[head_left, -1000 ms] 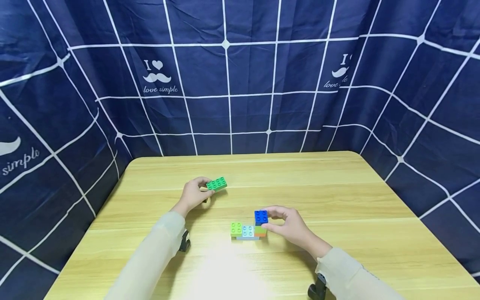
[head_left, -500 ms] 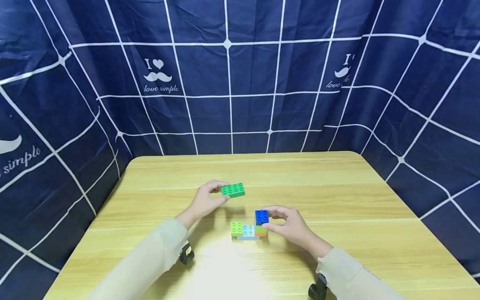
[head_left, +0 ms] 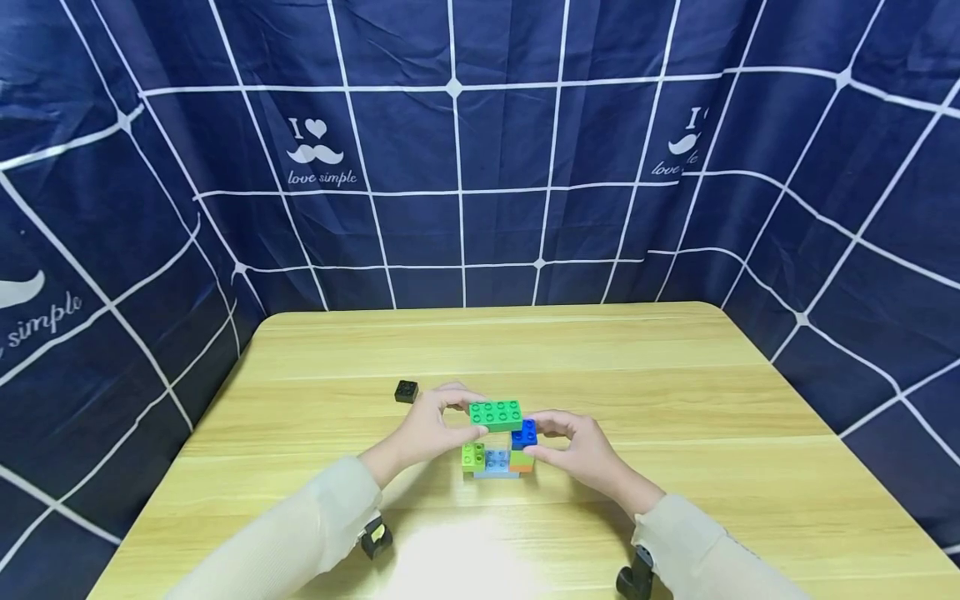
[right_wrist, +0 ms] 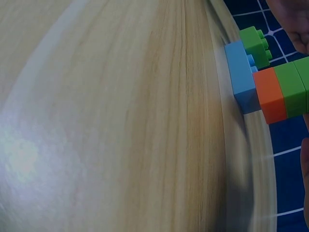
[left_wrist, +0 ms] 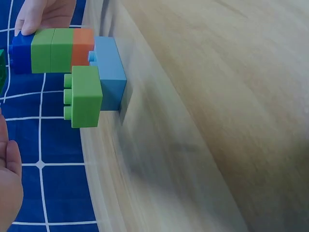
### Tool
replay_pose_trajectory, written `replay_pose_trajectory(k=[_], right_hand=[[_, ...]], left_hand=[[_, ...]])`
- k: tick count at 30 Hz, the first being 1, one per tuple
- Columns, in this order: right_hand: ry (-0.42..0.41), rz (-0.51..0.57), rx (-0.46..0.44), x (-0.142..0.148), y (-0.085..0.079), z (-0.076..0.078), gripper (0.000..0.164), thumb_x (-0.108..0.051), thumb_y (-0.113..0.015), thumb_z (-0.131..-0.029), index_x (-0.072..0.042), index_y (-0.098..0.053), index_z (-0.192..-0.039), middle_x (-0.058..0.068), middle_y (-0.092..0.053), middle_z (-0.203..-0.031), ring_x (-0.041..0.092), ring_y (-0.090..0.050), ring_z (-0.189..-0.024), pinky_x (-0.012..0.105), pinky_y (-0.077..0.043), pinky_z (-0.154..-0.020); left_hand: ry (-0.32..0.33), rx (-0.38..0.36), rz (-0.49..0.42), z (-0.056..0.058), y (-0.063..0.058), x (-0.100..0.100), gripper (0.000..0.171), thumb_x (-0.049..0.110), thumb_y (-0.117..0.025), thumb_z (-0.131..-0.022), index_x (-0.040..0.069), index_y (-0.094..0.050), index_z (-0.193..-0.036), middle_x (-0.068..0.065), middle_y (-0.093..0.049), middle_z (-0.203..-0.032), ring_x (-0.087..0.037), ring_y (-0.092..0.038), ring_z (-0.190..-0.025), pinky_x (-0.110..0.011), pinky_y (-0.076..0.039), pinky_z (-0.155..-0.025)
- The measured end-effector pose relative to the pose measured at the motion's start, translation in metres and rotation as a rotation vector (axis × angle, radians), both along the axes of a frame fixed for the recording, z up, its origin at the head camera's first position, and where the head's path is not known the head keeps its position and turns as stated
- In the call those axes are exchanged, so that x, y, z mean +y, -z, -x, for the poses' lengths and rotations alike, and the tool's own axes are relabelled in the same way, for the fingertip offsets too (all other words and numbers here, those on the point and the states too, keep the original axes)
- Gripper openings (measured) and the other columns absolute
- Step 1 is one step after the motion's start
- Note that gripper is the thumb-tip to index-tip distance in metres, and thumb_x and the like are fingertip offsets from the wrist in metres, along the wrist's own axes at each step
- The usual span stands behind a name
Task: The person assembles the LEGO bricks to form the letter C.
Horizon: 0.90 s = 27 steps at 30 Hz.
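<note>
My left hand [head_left: 427,429] pinches a long green toy building brick [head_left: 495,415] by its left end. That brick hangs above a small built structure, its right end partly covering a blue brick [head_left: 525,435] from above. In the left wrist view a narrow gap separates the green brick [left_wrist: 2,71] from the blue brick [left_wrist: 22,54]. My right hand [head_left: 585,454] grips the blue brick, which tops a column of two light-green bricks [left_wrist: 52,50] and an orange brick [right_wrist: 270,96]. The column stands on a light-blue brick [right_wrist: 241,77], with another light-green brick [left_wrist: 87,96] at its other end.
A black brick [head_left: 407,391] lies on the wooden table [head_left: 637,358], behind and left of the structure. A dark blue curtain [head_left: 495,142] with white lines surrounds the table's back and sides. Glare brightens the table's front middle.
My left hand has carried the long green brick rightward and toward me, over the structure, uncovering the black brick. My right hand has stayed on the blue brick.
</note>
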State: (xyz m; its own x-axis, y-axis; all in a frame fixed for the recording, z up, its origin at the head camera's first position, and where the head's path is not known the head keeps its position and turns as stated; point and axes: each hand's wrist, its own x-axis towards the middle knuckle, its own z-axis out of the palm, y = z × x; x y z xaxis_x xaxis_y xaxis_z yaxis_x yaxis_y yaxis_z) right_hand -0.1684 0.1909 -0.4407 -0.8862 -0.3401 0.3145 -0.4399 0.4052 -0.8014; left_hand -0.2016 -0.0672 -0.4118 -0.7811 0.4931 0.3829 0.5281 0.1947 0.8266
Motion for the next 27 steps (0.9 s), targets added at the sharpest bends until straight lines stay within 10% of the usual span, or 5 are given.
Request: replay_pose_trajectory(k=[27], right_hand=[[-0.013, -0.01, 0.032, -0.008, -0.023, -0.012, 0.033, -0.003, -0.075, -0.079, 0.001, -0.066, -0.11, 0.009, -0.07, -0.099, 0.019, -0.064, -0.091, 0.05, -0.05, -0.082]], left_hand=[[0.046, 0.012, 0.076, -0.002, -0.004, 0.002, 0.037, 0.004, -0.079, -0.07, 0.006, -0.073, -0.106, 0.006, -0.061, -0.084, -0.013, -0.058, -0.082, -0.049, -0.05, -0.078]])
